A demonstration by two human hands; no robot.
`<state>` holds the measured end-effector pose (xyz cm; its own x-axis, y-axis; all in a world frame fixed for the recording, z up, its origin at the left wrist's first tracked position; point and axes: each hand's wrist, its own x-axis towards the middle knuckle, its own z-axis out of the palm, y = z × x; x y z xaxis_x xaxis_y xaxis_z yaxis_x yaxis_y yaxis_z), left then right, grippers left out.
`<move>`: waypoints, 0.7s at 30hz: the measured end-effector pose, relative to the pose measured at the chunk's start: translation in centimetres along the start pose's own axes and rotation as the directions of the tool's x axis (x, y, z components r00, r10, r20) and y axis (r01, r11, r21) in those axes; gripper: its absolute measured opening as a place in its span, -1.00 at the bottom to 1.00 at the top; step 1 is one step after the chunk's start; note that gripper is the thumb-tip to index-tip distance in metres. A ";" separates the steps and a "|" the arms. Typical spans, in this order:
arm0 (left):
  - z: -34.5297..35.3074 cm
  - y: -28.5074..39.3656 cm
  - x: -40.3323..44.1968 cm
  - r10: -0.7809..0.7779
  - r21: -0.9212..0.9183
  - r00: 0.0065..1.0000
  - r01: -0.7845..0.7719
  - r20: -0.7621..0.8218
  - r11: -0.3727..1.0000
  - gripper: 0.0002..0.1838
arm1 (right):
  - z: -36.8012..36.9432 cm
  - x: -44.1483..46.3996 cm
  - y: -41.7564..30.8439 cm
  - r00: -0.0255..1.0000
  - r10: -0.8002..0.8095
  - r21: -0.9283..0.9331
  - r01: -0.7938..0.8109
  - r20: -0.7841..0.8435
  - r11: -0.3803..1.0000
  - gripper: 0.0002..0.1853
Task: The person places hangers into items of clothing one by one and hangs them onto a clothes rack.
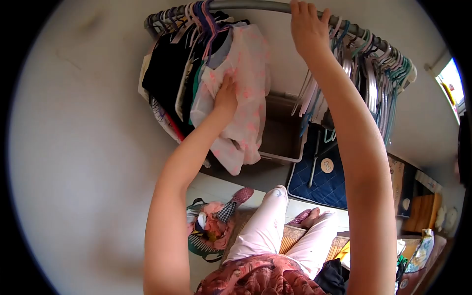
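Note:
My left hand (pixel 227 96) lies against a white sheer garment (pixel 250 73) with pink prints, its fingers stretched out over the cloth. The garment hangs at the front of a packed row of dark and light clothes (pixel 169 66) on hangers. Higher up and to the right, my right hand (pixel 309 29) has its fingers hooked over the grey clothes rail (pixel 250 5). Just right of that hand, many bare hangers (pixel 371 73) in green, pink, white and grey crowd the rail.
Below the rail stands a grey-brown storage bin (pixel 282 125). A navy quilted mat (pixel 319 169) leans to its right. On the floor at left is a basket (pixel 204 246) heaped with clothes. A wooden box (pixel 420 211) and more cloth lie at lower right.

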<state>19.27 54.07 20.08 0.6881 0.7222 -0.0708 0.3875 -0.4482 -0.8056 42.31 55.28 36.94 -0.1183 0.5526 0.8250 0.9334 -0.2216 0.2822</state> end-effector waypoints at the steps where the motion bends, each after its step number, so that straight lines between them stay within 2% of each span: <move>1: -1.0 0.7 0.4 -0.037 -0.048 0.999 0.036 -0.018 0.998 -0.63 | 0.4 0.2 0.5 0.999 -0.032 -0.001 0.032 -0.008 0.999 -0.51; 3: -3.3 2.0 1.1 -0.097 -0.145 0.994 0.089 -0.051 0.986 -0.68 | 0.5 0.1 0.9 0.996 -0.088 -0.007 0.088 -0.013 0.996 -0.44; 6: -6.0 1.1 1.7 -0.077 -0.558 0.979 0.171 0.187 0.812 -0.70 | -3.3 -1.4 1.0 0.987 -0.122 0.121 0.109 0.107 0.987 -0.41; 7: -5.8 1.3 1.9 -0.159 -0.571 0.987 0.133 0.004 0.810 -0.70 | -6.0 -2.8 0.9 0.956 -0.239 0.137 0.218 0.171 0.966 -0.45; 8: -5.0 2.0 1.9 -0.235 -0.580 0.955 0.091 -0.178 0.810 -0.70 | -9.1 -5.0 0.5 0.906 -0.349 0.160 0.318 0.238 0.935 -0.49; 9: -5.0 2.8 2.1 -0.302 -0.584 0.887 0.045 -0.351 0.811 -0.70 | -10.9 -7.7 0.1 0.954 -0.297 0.462 0.240 0.052 0.854 -0.61; 10: -6.0 3.4 2.3 -0.376 -0.797 0.838 -0.110 -0.395 0.594 -0.72 | -13.1 -10.2 0.0 0.953 -0.301 0.619 0.229 0.013 0.751 -0.63; 11: -7.3 3.8 2.1 -0.449 -0.909 0.800 -0.276 -0.398 0.314 -0.73 | -14.5 -12.9 -0.3 0.956 -0.294 0.697 0.197 0.021 0.689 -0.63; 12: -8.6 4.0 1.7 -0.515 -0.907 0.777 -0.422 -0.362 0.001 -0.74 | -16.2 -15.2 -0.2 0.961 -0.277 0.779 0.177 -0.004 0.602 -0.63; 14: -13.4 3.1 1.0 -0.439 -0.935 0.897 -0.192 -0.045 -0.297 -0.69 | -17.3 -19.8 0.0 0.971 -0.223 0.815 0.057 0.090 0.576 -0.64; 15: -15.0 3.1 0.8 -0.369 -0.903 0.923 -0.060 0.113 -0.425 -0.67 | -17.7 -21.2 0.3 0.969 -0.193 0.825 -0.019 0.155 0.564 -0.64; 16: -14.8 3.9 1.9 -0.502 -0.832 0.863 -0.323 -0.063 -0.451 -0.54 | -17.5 -22.0 0.8 0.980 -0.125 0.793 -0.049 0.157 0.607 -0.64; 19: -17.6 5.1 4.9 -0.626 -0.616 0.778 -0.521 -0.057 -0.591 -0.39 | -17.4 -21.0 3.2 0.994 0.021 0.671 -0.086 0.105 0.736 -0.62; 21: -19.1 5.2 6.2 -0.629 -0.678 0.770 -0.521 -0.110 -0.519 -0.30 | -17.5 -19.6 4.8 0.990 0.108 0.568 -0.139 0.088 0.811 -0.55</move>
<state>37.25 46.11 26.71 0.3534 0.7795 0.5172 -0.1440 -0.5009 0.8534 43.16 29.35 30.70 0.0139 0.5940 0.8044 0.9660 0.1998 -0.1643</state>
